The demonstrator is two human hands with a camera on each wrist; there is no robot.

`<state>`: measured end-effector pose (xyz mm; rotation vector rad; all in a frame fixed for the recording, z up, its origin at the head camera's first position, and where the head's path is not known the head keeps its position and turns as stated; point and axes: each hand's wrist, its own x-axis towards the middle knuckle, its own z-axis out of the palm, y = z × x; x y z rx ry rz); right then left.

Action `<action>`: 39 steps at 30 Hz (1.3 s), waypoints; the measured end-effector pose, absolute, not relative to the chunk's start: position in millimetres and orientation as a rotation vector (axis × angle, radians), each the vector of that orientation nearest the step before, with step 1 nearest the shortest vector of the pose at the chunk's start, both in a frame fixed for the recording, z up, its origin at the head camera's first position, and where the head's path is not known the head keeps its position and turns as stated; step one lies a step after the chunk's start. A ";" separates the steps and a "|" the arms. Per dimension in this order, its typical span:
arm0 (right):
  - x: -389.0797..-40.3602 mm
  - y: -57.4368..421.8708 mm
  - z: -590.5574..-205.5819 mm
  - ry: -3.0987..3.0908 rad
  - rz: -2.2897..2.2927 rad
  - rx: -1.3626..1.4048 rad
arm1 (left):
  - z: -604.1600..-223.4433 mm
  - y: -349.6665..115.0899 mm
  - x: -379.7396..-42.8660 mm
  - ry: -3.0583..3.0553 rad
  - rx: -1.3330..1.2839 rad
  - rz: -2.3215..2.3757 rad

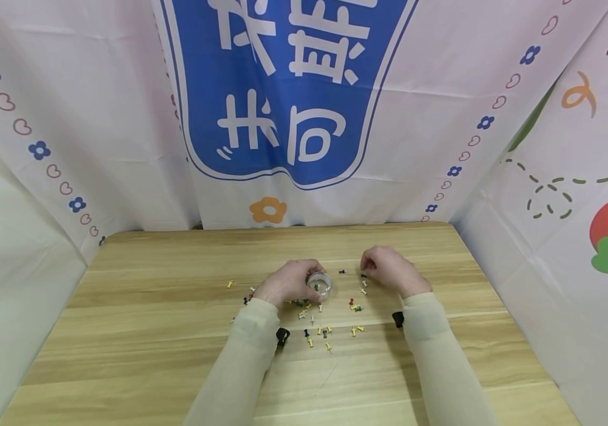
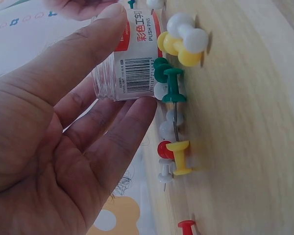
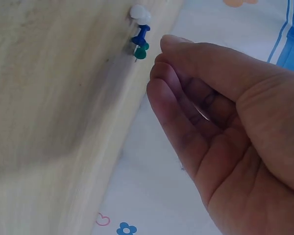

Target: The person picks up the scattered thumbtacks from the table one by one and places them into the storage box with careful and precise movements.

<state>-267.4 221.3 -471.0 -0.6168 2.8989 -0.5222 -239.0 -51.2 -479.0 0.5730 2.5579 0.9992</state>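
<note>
L-wrist cam: L grip (image 2: 54, 142) hides pt of jar label (image 2: 135, 74), btm edge cuts red pin (image 2: 186, 227).

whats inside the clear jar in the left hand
The head view shows what looks like a green push pin inside the jar. The label and left hand cover much of its side, hiding anything behind them.

The far side is closed off by a white cloth (image 1: 123, 106), on which a large blue panel (image 1: 283, 89) with white characters (slightly rippled by folds) is printed above an orange flower (image 1: 268, 210). A plain pale sheet (image 1: 6, 236) is hung at left; at right, a decorated sheet (image 1: 543, 260) is seen. The wood-grained tabletop (image 1: 139, 355) is softly lit.
</note>
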 end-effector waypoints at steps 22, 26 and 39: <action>-265.7 218.0 -478.9 2.872 -0.424 -0.554 | -478.2 -51.2 -238.3 2.552 0.566 1.001; -264.4 216.9 -477.9 2.864 -0.419 -0.537 | -477.9 -51.1 -238.1 2.557 0.566 0.993; -264.4 214.3 -475.3 2.881 -0.413 -0.562 | -478.5 -51.5 -237.9 2.550 0.577 1.004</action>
